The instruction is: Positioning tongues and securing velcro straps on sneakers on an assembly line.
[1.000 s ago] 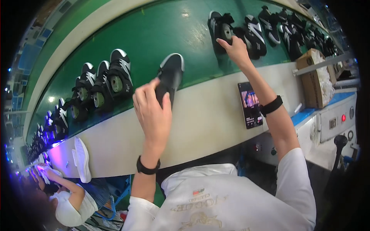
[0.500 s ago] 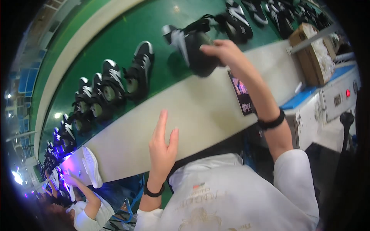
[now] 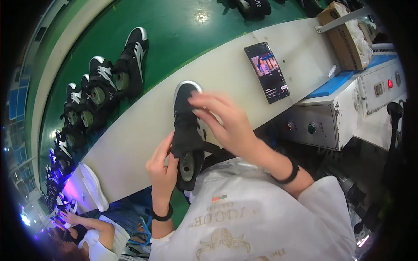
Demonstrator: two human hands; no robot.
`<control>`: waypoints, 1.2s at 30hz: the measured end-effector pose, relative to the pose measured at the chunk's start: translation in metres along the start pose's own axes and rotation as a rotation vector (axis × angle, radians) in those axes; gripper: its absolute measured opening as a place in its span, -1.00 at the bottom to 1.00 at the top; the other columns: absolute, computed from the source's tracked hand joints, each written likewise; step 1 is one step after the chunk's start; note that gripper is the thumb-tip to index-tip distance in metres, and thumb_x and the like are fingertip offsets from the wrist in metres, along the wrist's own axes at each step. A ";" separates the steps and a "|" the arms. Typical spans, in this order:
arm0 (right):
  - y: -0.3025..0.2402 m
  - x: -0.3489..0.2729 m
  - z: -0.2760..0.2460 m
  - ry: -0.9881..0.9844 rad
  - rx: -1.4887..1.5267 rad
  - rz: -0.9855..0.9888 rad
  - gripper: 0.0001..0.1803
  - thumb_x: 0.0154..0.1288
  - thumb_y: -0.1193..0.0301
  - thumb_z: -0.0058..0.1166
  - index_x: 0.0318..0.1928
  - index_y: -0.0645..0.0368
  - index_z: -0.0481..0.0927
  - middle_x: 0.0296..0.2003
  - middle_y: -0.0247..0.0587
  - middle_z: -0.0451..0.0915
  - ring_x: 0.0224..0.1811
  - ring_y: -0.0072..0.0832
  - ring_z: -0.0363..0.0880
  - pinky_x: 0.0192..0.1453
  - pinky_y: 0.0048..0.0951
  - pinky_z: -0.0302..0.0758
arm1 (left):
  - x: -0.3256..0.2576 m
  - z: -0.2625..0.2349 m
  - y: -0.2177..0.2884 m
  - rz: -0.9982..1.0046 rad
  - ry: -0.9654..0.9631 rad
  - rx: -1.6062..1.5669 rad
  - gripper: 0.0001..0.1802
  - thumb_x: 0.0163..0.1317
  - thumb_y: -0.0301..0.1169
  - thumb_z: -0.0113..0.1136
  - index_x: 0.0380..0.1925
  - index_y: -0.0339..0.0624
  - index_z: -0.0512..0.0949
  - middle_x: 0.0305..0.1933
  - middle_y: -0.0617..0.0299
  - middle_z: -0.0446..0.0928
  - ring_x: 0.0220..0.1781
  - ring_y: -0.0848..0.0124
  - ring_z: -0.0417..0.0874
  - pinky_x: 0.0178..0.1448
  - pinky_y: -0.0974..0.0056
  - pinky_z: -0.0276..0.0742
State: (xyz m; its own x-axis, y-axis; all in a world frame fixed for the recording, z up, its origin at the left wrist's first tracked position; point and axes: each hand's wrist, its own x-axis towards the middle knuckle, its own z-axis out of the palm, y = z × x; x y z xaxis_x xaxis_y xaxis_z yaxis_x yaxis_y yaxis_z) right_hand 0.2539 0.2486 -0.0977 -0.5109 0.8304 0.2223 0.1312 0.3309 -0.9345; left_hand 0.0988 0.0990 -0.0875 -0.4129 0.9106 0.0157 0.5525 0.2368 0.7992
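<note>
A black shoe (image 3: 185, 135) with a pale, shiny toe edge stands in front of me, its toe pointing away. Inside its heel opening sits a green-grey shoe last (image 3: 188, 167). My left hand (image 3: 162, 167) grips the shoe's left side near the heel, with part of the fingers hidden behind it. Slightly blurred, my right hand (image 3: 230, 124) is over the front right of the upper. Its fingers are apart, the tips at or just above the shoe. A dark strap (image 3: 212, 148) sticks out from the shoe's right side.
Similar black shoes (image 3: 133, 61) line the green surface (image 3: 174, 30) beyond the pale worktop (image 3: 126, 150). On the worktop lie a phone (image 3: 267, 71) and a white sole (image 3: 93, 187). A cardboard box (image 3: 344, 41) and a machine (image 3: 313, 126) stand right. Another person (image 3: 98, 235) works at lower left.
The shoe has come from the green surface to in front of me, carried by my right hand. My left hand has closed on it, and my right fingers have opened over its front.
</note>
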 end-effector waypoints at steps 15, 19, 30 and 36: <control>0.048 0.016 0.011 -0.061 -0.285 -0.033 -0.86 0.29 0.27 0.23 -0.25 0.00 0.76 -0.07 -0.21 0.58 0.04 -0.07 0.44 0.08 -0.14 0.50 | 0.027 -0.028 0.010 -0.247 -0.042 0.014 -0.84 0.28 -0.50 0.20 -0.19 -0.37 0.59 -0.40 0.18 0.56 -0.41 0.35 0.50 -0.25 0.33 0.40; 0.055 0.020 0.019 -0.050 -0.162 0.069 -0.84 0.31 0.27 0.20 -0.25 0.04 0.74 -0.15 -0.15 0.59 -0.16 -0.08 0.57 -0.04 -0.17 0.54 | 0.015 -0.021 0.057 -0.049 -0.081 0.257 -0.68 0.14 -0.46 0.31 -0.09 -0.32 0.58 -0.27 0.11 0.59 -0.19 0.31 0.60 -0.04 0.34 0.46; 0.071 0.044 0.019 -0.052 -0.288 0.187 -0.67 0.36 0.20 0.10 -0.36 0.19 0.72 -0.42 -0.08 0.62 -0.36 -0.06 0.62 -0.25 -0.16 0.54 | 0.056 -0.006 0.046 -0.012 -0.176 0.252 -0.68 -0.06 -0.64 0.24 -0.20 -0.33 0.57 -0.30 0.05 0.55 -0.23 0.15 0.61 -0.20 0.24 0.50; 0.071 0.046 0.015 -0.183 -0.380 0.098 -0.67 0.36 0.19 0.10 -0.38 0.18 0.73 -0.46 -0.12 0.63 -0.38 -0.12 0.63 -0.29 -0.19 0.54 | 0.047 -0.037 0.026 0.568 -0.363 0.582 -0.66 -0.24 -0.69 0.27 -0.35 -0.18 0.56 -0.41 0.19 0.35 -0.42 0.20 0.44 -0.44 0.19 0.39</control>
State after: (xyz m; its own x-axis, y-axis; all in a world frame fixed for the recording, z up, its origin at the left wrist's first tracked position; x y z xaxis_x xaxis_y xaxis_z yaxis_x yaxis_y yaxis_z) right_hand 0.2274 0.3036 -0.1583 -0.6178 0.7846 0.0525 0.4731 0.4242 -0.7722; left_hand 0.0667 0.1354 -0.0435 0.2358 0.9707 0.0463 0.9251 -0.2388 0.2953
